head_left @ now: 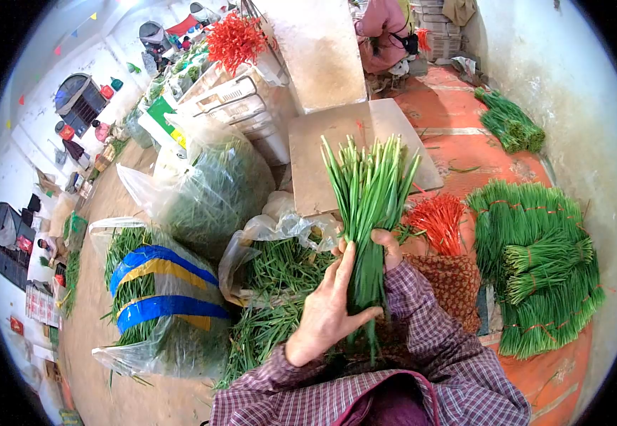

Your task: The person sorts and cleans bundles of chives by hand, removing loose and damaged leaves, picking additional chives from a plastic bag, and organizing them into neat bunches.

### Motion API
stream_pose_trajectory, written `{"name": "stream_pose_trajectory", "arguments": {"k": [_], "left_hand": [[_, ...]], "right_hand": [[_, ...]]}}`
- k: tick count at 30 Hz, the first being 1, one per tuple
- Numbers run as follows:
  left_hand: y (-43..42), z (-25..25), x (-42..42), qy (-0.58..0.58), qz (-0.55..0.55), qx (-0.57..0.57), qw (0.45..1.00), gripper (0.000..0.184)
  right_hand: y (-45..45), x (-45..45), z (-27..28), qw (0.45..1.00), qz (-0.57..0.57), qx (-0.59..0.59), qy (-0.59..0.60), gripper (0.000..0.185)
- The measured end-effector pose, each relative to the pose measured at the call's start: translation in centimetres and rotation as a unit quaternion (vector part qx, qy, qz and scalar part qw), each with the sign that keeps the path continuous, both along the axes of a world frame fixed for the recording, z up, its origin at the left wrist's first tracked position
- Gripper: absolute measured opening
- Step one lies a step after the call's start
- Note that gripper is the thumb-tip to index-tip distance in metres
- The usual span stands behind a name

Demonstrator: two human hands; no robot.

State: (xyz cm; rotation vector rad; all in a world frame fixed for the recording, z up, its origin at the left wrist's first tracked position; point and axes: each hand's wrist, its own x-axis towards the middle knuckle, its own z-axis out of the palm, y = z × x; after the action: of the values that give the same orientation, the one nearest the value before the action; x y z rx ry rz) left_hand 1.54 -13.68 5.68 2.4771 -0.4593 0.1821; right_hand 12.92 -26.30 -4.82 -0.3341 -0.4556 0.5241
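Note:
A loose bunch of chives (372,192) stands upright in front of my chest, its pale cut ends up and the dark green leaves hanging down. My right hand (388,248) is wrapped round its middle; only the thumb and part of the palm show, the other fingers being hidden behind the stalks. Against the bunch's left side lies my left hand (329,305), its fingers stretched out and the thumb spread away over the leaves. Just behind the bunch is a flat board (315,170). Red ties (437,221) lie in a pile to the right of my right hand.
Tied chive bundles (535,263) are stacked at right on the orange floor covering (457,106), with more chives (510,121) by the wall. Clear plastic bags (216,184) of greens, a striped sack (166,291) and loose leaves (280,263) stand at left. Another person (383,35) is behind.

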Motion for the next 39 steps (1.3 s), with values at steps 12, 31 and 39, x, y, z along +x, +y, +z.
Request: {"name": "stream_pose_trajectory", "arguments": {"k": [12,31,39], "left_hand": [[2.3,4.8,5.8,-0.218,-0.027,-0.075,0.973,0.03],[3.5,0.0,5.7,-0.158,-0.006,-0.07,0.985,0.024],[4.0,-0.3,5.9,-0.101,-0.024,-0.053,0.993,0.015]], "right_hand": [[-3.1,-2.8,-0.6,0.982,0.122,-0.144,-0.024,0.054],[-4.9,-5.4,2.0,0.966,0.047,-0.254,-0.009,0.077],[-5.3,-5.9,2.0,0.944,0.002,-0.323,-0.059,0.072]]}}
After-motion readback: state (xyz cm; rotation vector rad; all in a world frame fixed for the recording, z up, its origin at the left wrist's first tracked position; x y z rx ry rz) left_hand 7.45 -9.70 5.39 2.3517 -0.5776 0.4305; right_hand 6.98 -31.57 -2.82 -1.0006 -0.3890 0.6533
